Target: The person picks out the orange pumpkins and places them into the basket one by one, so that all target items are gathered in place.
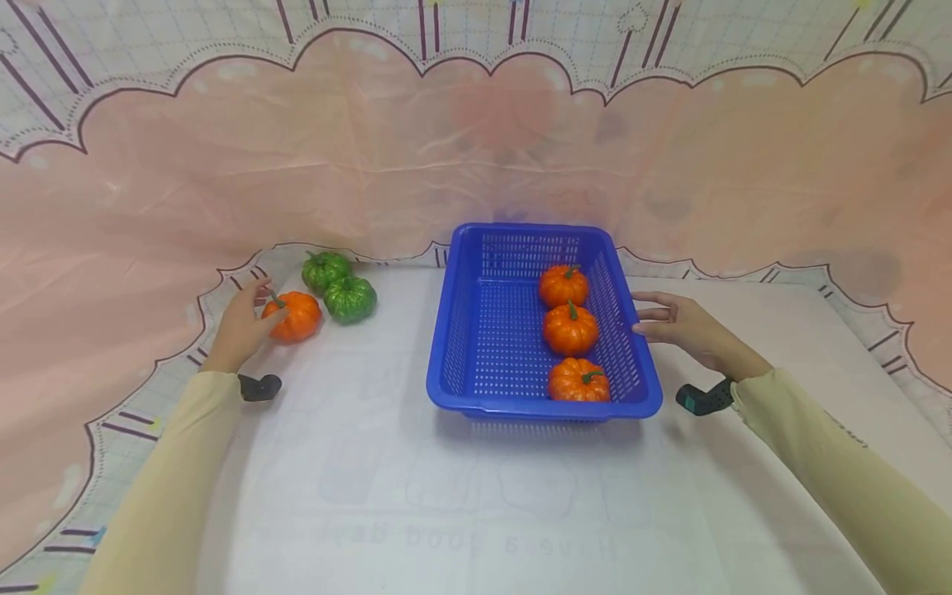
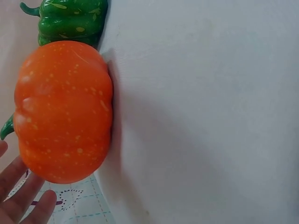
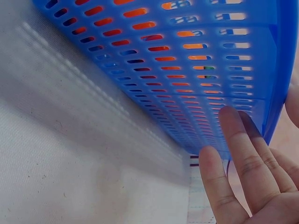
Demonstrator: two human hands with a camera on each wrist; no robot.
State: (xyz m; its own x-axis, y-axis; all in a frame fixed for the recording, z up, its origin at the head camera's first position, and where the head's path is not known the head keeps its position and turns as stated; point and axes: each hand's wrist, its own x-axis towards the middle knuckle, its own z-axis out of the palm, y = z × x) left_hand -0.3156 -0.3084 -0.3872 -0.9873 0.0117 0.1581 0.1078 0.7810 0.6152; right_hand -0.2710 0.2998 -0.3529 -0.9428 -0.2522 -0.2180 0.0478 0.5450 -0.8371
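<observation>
My left hand (image 1: pixel 241 322) is beside an orange toy pumpkin (image 1: pixel 299 317) at the left of the table, fingers spread and not wrapped round it. In the left wrist view the pumpkin (image 2: pixel 65 112) looms large, with the fingertips (image 2: pixel 44 205) at its lower edge; whether they touch is unclear. Two green pumpkins, one behind (image 1: pixel 326 271) and one to the right (image 1: pixel 350 299), sit close to it. My right hand (image 1: pixel 684 326) is at the right side of a blue plastic basket (image 1: pixel 454 330), its extended fingers (image 3: pixel 247 158) against or near the slotted wall.
Three orange pumpkins, at the back (image 1: pixel 563 287), middle (image 1: pixel 570 330) and front (image 1: pixel 579 382), line the basket's right side. A patterned pink cloth (image 1: pixel 372 165) rises behind the white tabletop (image 1: pixel 357 463). Dark wrist devices show under the left wrist (image 1: pixel 260 387) and right wrist (image 1: pixel 702 400).
</observation>
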